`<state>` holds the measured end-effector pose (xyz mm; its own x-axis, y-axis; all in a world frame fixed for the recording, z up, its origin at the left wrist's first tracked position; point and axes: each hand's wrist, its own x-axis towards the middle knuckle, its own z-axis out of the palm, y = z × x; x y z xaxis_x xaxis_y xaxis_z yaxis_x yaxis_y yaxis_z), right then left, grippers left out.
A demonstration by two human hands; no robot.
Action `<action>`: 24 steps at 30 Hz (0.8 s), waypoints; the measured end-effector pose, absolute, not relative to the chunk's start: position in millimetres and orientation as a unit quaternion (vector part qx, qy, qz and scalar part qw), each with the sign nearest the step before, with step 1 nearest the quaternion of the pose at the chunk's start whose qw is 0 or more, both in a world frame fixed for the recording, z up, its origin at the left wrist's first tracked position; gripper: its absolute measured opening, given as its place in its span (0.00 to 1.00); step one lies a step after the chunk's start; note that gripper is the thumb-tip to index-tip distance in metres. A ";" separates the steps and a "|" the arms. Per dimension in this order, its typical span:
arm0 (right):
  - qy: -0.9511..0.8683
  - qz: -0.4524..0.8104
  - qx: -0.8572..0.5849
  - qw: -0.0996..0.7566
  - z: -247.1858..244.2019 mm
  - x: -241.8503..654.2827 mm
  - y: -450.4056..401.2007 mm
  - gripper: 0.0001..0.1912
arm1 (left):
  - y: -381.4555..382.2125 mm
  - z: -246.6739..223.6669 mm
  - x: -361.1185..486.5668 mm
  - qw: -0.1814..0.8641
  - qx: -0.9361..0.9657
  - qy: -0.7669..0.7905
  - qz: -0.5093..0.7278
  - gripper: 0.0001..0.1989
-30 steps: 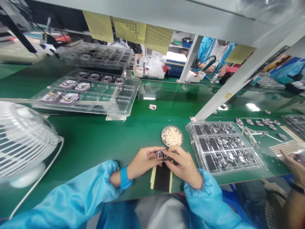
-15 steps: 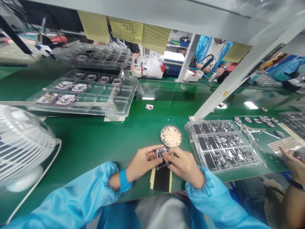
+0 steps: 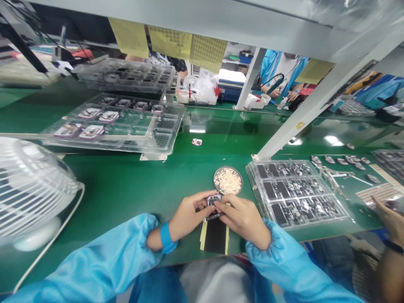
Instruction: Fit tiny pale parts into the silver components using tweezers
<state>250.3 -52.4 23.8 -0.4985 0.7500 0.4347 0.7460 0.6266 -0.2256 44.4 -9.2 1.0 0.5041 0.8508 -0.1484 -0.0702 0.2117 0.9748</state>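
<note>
Between my fingers is a small purple-rimmed device housing (image 3: 213, 199), its open side with parts inside facing up. My left hand (image 3: 188, 213) is closed on its left side, thumb along the lower edge. The fingertips of my right hand (image 3: 242, 219) are closed at its right side, with the index finger over the inside. A narrow black part with white print (image 3: 213, 216) sits at the housing's lower edge; how it is joined is hidden by my fingers. Under my hands lies a black pad with yellow edging (image 3: 215, 237).
A round dish of small pale pieces (image 3: 227, 180) stands just beyond my hands. Clear trays of parts (image 3: 298, 191) lie right, more housings in trays (image 3: 113, 122) back left. A white fan (image 3: 34, 189) stands left; a slanted post (image 3: 303, 109) rises right. A co-worker's hand (image 3: 389, 216) is far right.
The black printed part has tilted closer to level and up against the housing's lower edge. Both hands stay round the housing with small finger shifts. The view has moved slightly.
</note>
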 end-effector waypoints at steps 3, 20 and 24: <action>-0.872 -0.007 -0.420 0.252 27.2 248.8 -51.5 0.13 | -8.7 4.3 45.2 0.711 0.502 0.363 0.332 0.28; -0.888 -0.037 -0.391 0.239 33.9 249.3 -47.7 0.10 | -6.6 8.5 45.4 0.759 0.434 0.349 0.336 0.31; -0.886 -0.036 -0.396 0.238 31.6 249.3 -47.3 0.10 | -7.3 9.0 45.7 0.752 0.441 0.352 0.339 0.31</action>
